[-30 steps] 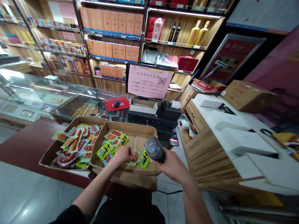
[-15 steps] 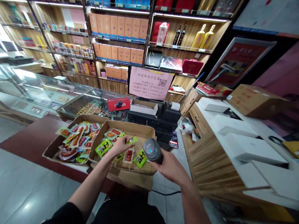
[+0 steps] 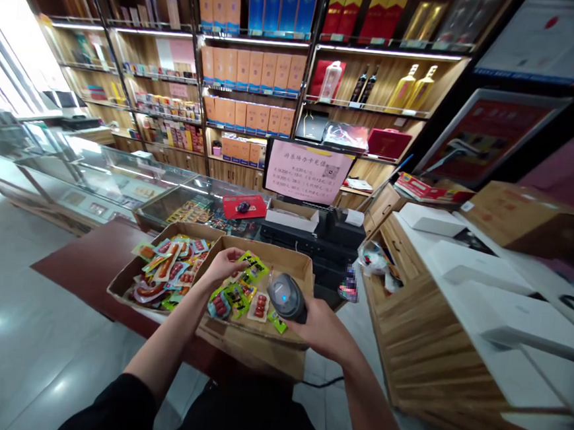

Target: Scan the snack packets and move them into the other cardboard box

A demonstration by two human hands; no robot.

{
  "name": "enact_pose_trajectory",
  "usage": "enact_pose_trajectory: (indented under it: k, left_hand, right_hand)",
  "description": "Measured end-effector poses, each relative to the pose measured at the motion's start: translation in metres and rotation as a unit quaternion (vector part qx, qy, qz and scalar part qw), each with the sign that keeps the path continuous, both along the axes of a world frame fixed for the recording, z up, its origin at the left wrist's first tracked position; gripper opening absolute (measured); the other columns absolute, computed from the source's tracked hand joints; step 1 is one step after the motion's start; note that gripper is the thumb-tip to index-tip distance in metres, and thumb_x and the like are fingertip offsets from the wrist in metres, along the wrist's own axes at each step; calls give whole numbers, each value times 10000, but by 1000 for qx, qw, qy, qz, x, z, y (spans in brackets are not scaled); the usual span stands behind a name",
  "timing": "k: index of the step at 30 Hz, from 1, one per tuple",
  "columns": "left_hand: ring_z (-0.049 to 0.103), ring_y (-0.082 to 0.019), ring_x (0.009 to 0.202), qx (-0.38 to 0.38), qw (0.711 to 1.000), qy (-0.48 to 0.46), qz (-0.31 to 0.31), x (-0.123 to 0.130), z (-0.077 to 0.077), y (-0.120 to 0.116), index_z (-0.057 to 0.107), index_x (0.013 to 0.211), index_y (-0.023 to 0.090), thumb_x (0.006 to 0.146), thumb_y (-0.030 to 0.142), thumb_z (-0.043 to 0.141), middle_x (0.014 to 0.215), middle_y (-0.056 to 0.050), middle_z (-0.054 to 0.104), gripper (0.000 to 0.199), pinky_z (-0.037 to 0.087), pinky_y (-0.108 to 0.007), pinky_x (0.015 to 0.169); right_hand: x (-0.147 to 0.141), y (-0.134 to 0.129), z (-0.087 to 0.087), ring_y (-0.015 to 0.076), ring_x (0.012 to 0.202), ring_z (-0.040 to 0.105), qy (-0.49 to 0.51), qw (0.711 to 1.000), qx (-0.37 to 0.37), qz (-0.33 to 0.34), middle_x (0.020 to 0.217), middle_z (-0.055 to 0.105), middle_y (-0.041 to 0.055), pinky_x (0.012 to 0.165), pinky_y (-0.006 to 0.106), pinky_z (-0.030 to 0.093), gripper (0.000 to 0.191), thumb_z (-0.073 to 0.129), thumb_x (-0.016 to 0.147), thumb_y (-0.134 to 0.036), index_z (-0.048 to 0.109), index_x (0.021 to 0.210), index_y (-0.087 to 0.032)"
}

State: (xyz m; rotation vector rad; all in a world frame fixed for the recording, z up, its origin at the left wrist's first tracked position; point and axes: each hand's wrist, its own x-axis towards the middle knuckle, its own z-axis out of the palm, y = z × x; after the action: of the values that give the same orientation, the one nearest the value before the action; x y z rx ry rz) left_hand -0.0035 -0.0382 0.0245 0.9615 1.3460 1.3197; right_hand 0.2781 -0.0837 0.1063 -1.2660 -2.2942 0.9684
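Note:
My left hand (image 3: 224,267) is closed at the fingertips on a bright green snack packet (image 3: 256,267), lifted over the shallow cardboard box (image 3: 288,258). My right hand (image 3: 325,329) wraps round a dark grey barcode scanner (image 3: 286,296) with a small blue light, its head above the same box. Below the scanner lie a clear packet of small red sausages (image 3: 259,306) and a green packet (image 3: 277,321), partly covered by it. More green and sausage packets lie under my left hand. A second cardboard box (image 3: 128,300), heaped with mixed sausage packets, adjoins on the left.
Behind the boxes stand a monitor with a pink paper sign (image 3: 310,172), a white open carton (image 3: 291,217) and a red mat (image 3: 244,207) on a glass counter. White boxes (image 3: 462,262) sit on the right-hand cabinet. A dark red tabletop (image 3: 85,259) extends left.
The view has shifted, moving the scene right and slightly down. My left hand has raised the green packet towards the box's far side. The scanner now covers more of the green packet beneath it.

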Motion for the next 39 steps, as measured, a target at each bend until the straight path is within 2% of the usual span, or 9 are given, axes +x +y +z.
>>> enact_pose_trajectory:
  k: [6, 11, 16, 21, 25, 31, 36, 39]
  left_hand:
    - [601, -94, 575, 17, 995, -95, 16, -9, 1, 4, 558, 742, 154, 483, 335, 926, 661, 47, 608, 485, 544, -256, 616]
    - [662, -139, 672, 15, 994, -107, 4, -15, 4, 6, 607, 829, 147, 491, 300, 930, 758, -1, 669, 492, 580, -308, 673]
    - [702, -202, 795, 14, 993, -109, -44, -19, 9, 7, 693, 886, 117, 500, 312, 916, 873, -81, 728, 486, 574, -309, 712]
    - [695, -170, 712, 3, 994, -106, -31, -26, 4, 14, 706, 926, 119, 518, 312, 920, 859, -78, 741, 500, 582, -304, 688]
    - [716, -184, 733, 2, 992, -120, -42, -37, 1, 17, 703, 928, 129, 531, 307, 921, 888, -85, 752, 487, 590, -304, 699]
    - [706, -165, 723, 9, 993, -122, 5, -82, 11, 8, 694, 877, 128, 491, 276, 938, 864, -65, 749, 480, 590, -278, 675]
    - [694, -144, 687, 22, 990, -111, 81, -145, 18, -12, 692, 871, 126, 521, 253, 927, 821, -56, 737, 440, 575, -247, 640]
    - [701, -149, 722, 42, 985, -112, 127, -187, 20, -29, 691, 915, 114, 562, 257, 916, 852, -75, 735, 442, 584, -265, 692]
  right_hand:
    - [-17, 0, 7, 289, 990, 699, -6, 1000, -9, 8, 1027, 759, 88, 825, 351, 522, 336, 697, 764, -338, 689, 1057, -173]
    - [-25, 2, 7, 274, 1001, 691, 5, 1000, 0, 8, 1050, 754, 81, 850, 348, 513, 333, 694, 761, -306, 689, 1064, -170]
    - [-30, 3, 8, 283, 1004, 688, 13, 1000, -5, 12, 1069, 749, 95, 850, 362, 514, 354, 689, 759, -318, 689, 1073, -155]
    - [-37, 2, 11, 305, 1016, 688, -3, 1000, -12, -6, 1080, 748, 106, 849, 380, 518, 387, 695, 752, -346, 688, 1086, -150]
    - [-42, 4, 6, 312, 1052, 681, -4, 1000, -7, -19, 1107, 744, 102, 876, 387, 519, 442, 709, 745, -362, 674, 1134, -155]
    - [-51, 16, -1, 300, 1056, 683, -19, 999, 28, -30, 1127, 741, 101, 888, 374, 519, 434, 663, 781, -364, 653, 1170, -172]
    - [-68, 29, -1, 328, 1017, 703, -61, 993, 66, -77, 1065, 761, 110, 818, 372, 533, 405, 681, 761, -388, 679, 1122, -203]
    - [-81, 34, 0, 322, 947, 724, -69, 990, 92, -82, 993, 774, 97, 763, 359, 535, 342, 654, 781, -415, 686, 1061, -221]
